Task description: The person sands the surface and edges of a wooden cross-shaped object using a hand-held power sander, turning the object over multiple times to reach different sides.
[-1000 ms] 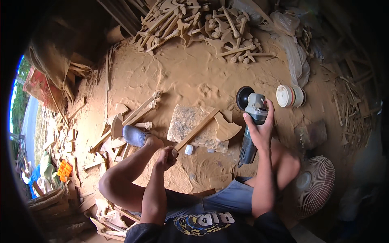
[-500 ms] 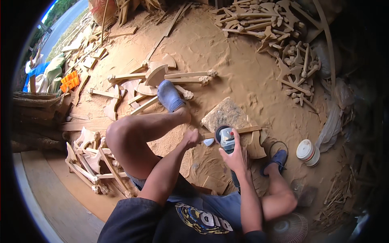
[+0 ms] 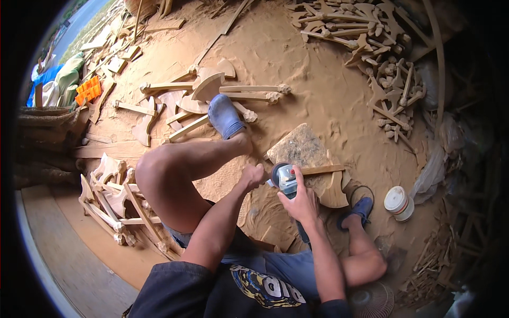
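Wooden axe, lying low and right of centre, across the 6 o'clock edge of a mottled stone block. Runs with its long axis nearly level from 9 toward 3 o'clock, rising very slightly at the 3 o'clock end. Shows a curved blade near that end, spread out on the 5 o'clock side of the handle; cannot tell how joined.

Lies toward 3 o'clock from the left grip, curled into a fist on what looks like the handle's 9 o'clock end. Passes from 12 to 2 o'clock of the right grip, clamped round an angle grinder with one finger stretched along toward the head. Sits nearest to the left grip, by direct hold; meets the right one only through the tool. Partly hidden under the grinder's head, with the dark round disc just beside the left fist; cannot tell whether touching wood.

Around it on the sandy floor: at 10 o'clock, a blue shoe against more axe-shaped pieces; at 1 o'clock, a heap of pale wooden pieces; at 4 o'clock, a white tub.
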The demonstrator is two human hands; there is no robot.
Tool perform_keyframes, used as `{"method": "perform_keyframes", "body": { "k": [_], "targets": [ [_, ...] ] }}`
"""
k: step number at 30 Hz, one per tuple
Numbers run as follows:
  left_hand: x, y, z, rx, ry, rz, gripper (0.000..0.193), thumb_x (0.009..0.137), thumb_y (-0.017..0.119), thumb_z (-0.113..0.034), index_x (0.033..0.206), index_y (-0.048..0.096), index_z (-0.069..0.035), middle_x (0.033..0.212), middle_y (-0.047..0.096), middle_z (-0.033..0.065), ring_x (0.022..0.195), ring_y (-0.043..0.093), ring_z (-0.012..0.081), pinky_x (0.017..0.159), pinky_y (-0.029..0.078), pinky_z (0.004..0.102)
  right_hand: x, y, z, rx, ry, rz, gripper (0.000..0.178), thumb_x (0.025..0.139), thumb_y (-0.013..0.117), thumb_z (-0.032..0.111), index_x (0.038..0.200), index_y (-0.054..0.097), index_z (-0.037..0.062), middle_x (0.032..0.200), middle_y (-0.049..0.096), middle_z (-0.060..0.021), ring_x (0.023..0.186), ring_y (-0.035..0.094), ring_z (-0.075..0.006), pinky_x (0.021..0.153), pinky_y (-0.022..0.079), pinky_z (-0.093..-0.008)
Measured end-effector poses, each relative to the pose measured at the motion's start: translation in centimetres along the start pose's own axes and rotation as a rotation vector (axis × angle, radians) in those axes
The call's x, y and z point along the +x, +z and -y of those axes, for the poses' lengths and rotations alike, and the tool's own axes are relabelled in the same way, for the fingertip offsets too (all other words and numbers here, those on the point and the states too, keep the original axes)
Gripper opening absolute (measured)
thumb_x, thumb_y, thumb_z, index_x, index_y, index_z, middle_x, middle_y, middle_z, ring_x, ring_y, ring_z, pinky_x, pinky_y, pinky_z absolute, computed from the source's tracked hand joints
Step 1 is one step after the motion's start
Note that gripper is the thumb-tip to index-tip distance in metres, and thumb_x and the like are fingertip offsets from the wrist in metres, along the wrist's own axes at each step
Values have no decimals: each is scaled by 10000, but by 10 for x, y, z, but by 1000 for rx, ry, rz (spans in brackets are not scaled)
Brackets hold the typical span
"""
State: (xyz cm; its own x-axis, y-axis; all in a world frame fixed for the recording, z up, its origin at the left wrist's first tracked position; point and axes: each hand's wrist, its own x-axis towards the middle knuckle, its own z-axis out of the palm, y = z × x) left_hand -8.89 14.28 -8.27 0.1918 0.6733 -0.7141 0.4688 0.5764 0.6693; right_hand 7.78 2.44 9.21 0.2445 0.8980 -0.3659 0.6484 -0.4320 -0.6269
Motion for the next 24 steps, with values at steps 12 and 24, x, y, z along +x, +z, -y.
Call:
{"method": "perform_keyframes", "body": {
  "k": [12, 24],
  "targets": [
    [-9, -6, -15, 88, -78, 36, 534, 1014, 513, -412, 773, 691, 30, 643, 644, 138, 480, 571, 225, 456, 407, 421, 19, -32, -42, -190, 133, -129, 973, 872, 791, 296, 1690, 268, 226, 1163, 737, -335, 1051, 701, -561, 927, 553, -633],
    [-4, 6, -20, 87, -91, 59, 511, 946, 547, -395, 754, 679, 60, 638, 641, 167, 478, 575, 260, 470, 424, 445, 23, -64, -106, -70, 140, -297, 1005, 840, 815, 284, 1681, 272, 197, 1166, 726, -359, 1083, 691, -561, 971, 545, -600]
  ]
}}
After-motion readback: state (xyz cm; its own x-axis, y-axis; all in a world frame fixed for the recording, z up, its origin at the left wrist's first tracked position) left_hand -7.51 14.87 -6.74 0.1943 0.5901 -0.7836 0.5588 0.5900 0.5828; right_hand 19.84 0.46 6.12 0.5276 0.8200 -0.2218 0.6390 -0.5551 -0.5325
